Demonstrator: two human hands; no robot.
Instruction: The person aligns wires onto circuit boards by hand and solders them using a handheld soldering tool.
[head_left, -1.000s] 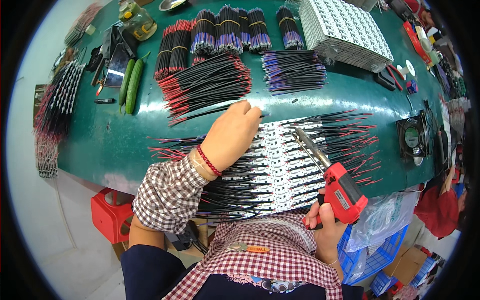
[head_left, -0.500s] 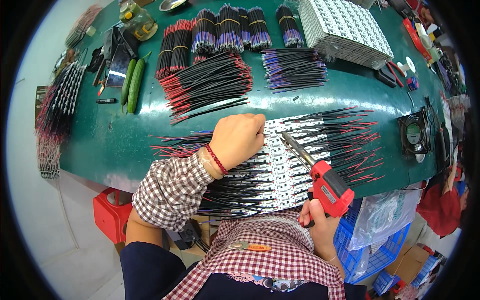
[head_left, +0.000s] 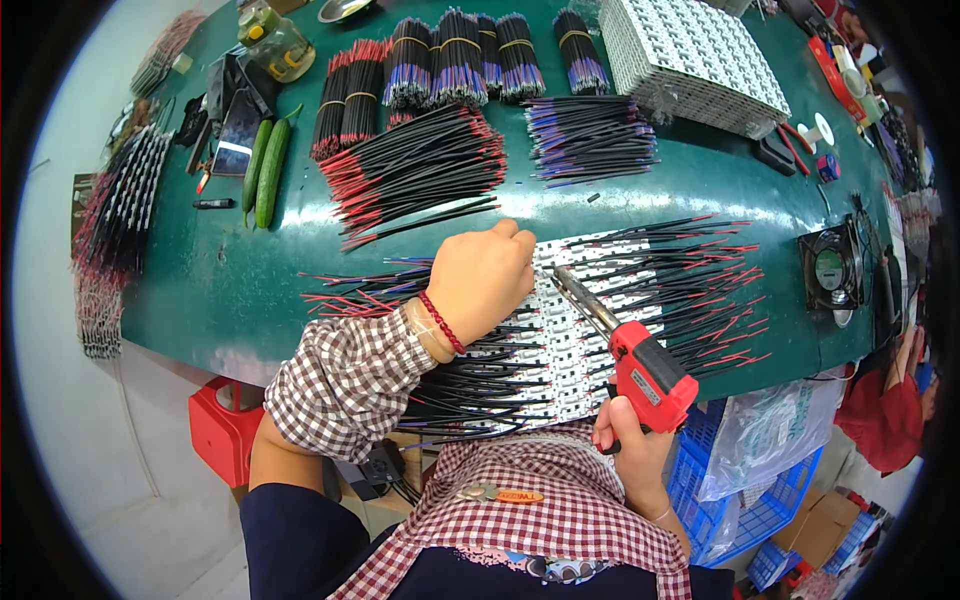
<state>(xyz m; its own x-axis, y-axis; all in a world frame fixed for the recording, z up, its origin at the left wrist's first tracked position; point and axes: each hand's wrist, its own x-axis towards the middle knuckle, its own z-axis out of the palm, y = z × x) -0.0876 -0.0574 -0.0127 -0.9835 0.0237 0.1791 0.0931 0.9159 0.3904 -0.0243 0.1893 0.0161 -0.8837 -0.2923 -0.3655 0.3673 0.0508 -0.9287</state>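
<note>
Now the left hand (head_left: 482, 280) is pressing, fingers curled, on the white wired circuit strips (head_left: 570, 350) mid-counter, while the right hand (head_left: 630, 445) is gripping a red pistol-shaped soldering iron (head_left: 640, 365) over them; any slip risks scorching nearby fingers.

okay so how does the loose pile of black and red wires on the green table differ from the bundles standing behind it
The loose pile lies fanned out flat and unbound on the green table, while the bundles are each cinched by a yellow band. The pile's wires show red tips, whereas most bundles look blue and purple along their length; only the leftmost bundles show red. The pile spreads wide; each bundle is compact. Both are cut wire lengths lying beyond the left hand.
</note>
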